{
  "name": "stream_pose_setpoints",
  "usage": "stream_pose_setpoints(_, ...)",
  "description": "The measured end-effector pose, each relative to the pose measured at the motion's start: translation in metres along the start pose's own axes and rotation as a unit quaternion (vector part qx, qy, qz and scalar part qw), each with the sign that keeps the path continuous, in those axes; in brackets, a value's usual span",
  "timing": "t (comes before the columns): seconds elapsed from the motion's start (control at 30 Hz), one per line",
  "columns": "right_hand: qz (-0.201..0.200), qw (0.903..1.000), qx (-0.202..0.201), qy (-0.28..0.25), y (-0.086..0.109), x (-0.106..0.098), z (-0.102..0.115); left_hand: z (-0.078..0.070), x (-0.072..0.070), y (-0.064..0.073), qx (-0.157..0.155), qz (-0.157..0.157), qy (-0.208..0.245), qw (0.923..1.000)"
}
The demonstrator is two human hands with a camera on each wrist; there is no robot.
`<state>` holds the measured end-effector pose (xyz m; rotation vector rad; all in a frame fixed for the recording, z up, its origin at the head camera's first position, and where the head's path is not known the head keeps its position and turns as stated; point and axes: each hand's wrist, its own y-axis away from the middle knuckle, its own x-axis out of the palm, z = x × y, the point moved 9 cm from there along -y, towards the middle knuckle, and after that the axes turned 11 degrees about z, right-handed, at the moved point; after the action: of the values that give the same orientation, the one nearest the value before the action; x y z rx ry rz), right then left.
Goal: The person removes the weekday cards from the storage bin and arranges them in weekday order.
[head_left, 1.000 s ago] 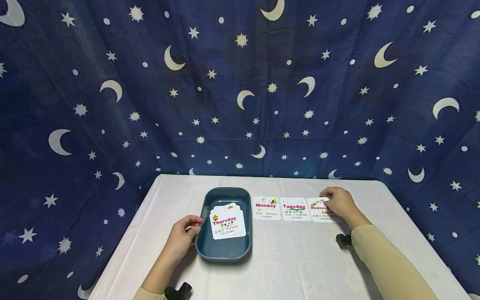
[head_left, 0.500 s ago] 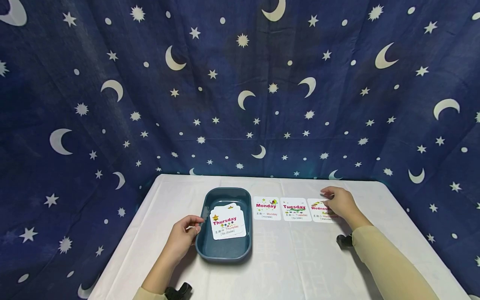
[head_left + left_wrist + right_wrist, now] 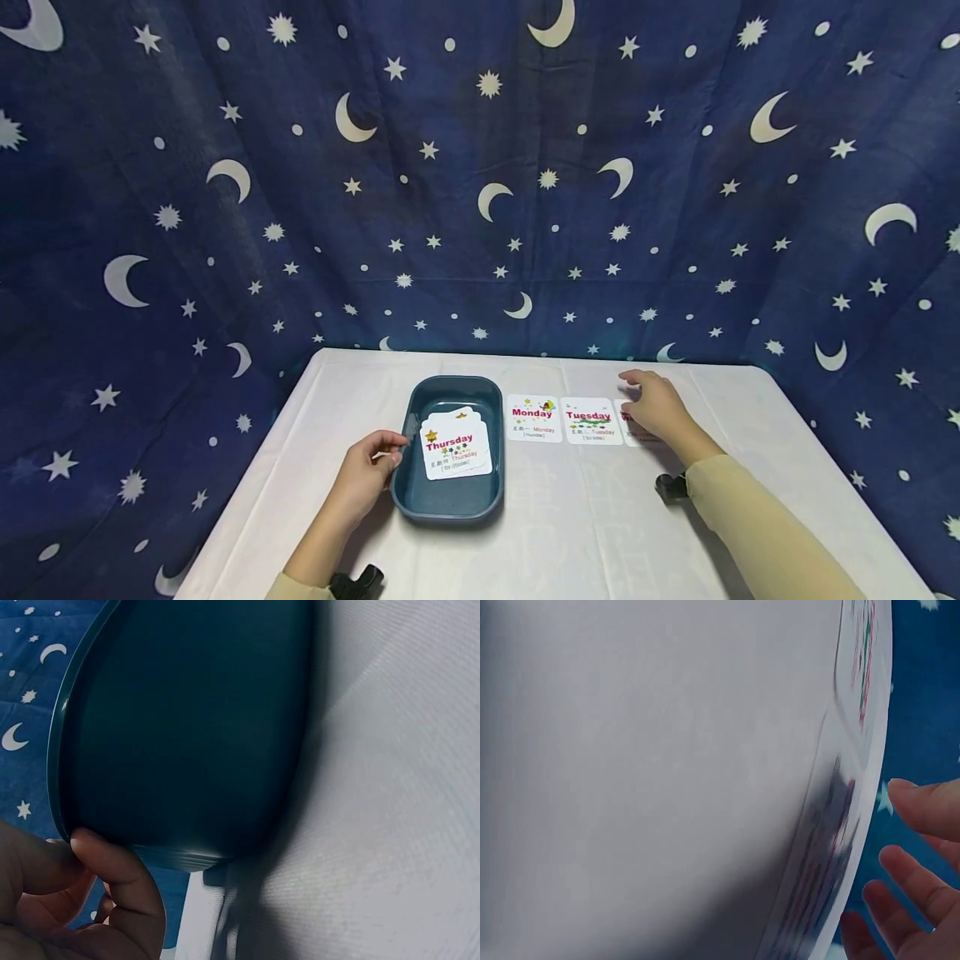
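Observation:
My left hand (image 3: pixel 362 477) pinches the left rim of a dark blue-green tray (image 3: pixel 448 503). In the left wrist view, thumb and finger meet at the rim of the tray (image 3: pixel 187 735). A Thursday card (image 3: pixel 456 454) lies face up in the tray on top of other cards. Over the third card (image 3: pixel 634 432) of a row hovers my right hand (image 3: pixel 658 408), hiding most of its print. The right wrist view shows this hand (image 3: pixel 919 889) with fingers spread and nothing held, above the shaded card (image 3: pixel 814 877).
A Monday card (image 3: pixel 534 419) and a Tuesday card (image 3: pixel 592 421) lie side by side right of the tray, in line with the third card. A white cloth covers the table (image 3: pixel 558 533). Behind its far edge hangs a dark blue curtain (image 3: pixel 450 208) with moons and stars.
My right hand has let go of the Wednesday card and lifted away leftward, now covering more of it. The left hand stays on the tray rim.

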<state>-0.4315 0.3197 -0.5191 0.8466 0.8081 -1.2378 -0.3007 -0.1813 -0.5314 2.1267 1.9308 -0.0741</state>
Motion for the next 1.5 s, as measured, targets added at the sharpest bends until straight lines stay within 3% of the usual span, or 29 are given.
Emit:
stream_pose_setpoints(0.23,0.016,0.9998,-0.007,-0.006,-0.002,0.014,0.026,0.000,0.000,0.001,0.001,0.001,0.002,1.0000)
stream_pose_setpoints(0.5,0.016,0.9982,-0.057,-0.008,0.001,0.027,0.067,-0.001,0.000,0.002,0.000,0.000,-0.004,1.0000)
stream_pose_setpoints(0.7,0.021,0.9972,-0.072,0.000,0.003,0.043,0.094,-0.001,0.000,0.000,0.001,-0.003,-0.011,0.9999)
stream_pose_setpoints(1.03,0.019,0.9903,-0.135,-0.026,0.015,0.052,0.145,-0.001,-0.001,0.001,-0.006,-0.004,-0.011,0.9999)
stream_pose_setpoints(1.5,0.013,0.9804,-0.191,-0.047,0.037,0.061,0.214,-0.003,0.000,0.001,-0.005,-0.002,-0.007,1.0000)
